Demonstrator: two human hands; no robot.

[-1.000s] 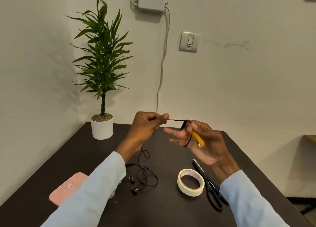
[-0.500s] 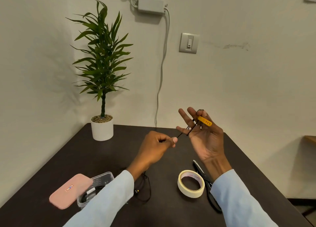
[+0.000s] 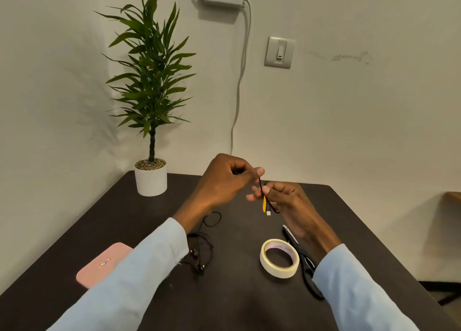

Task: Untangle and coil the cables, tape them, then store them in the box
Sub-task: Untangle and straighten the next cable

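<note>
Both hands were raised over the table (image 3: 249,305), close together. The left hand (image 3: 224,181) pinched the black cable (image 3: 261,185) between thumb and forefinger; the right hand (image 3: 284,198) gripped its yellow plug (image 3: 264,204) end just below. Under the left wrist lay tangled earphones (image 3: 202,251); under the right, a tape roll (image 3: 279,258) and scissors (image 3: 306,263). The pink lid (image 3: 99,266) lay left of the left sleeve.

The plant pot (image 3: 150,180) stands at the back left corner of the counter (image 3: 237,305), by the wall. The lid (image 3: 103,264) lies at the front left. The earphone cable (image 3: 202,246) lies in the middle, under the left arm. The tape roll (image 3: 279,268) sits to its right, and the scissors (image 3: 303,261) lie just right of the tape. Both hands (image 3: 224,181) are up above the counter, close together.
</note>
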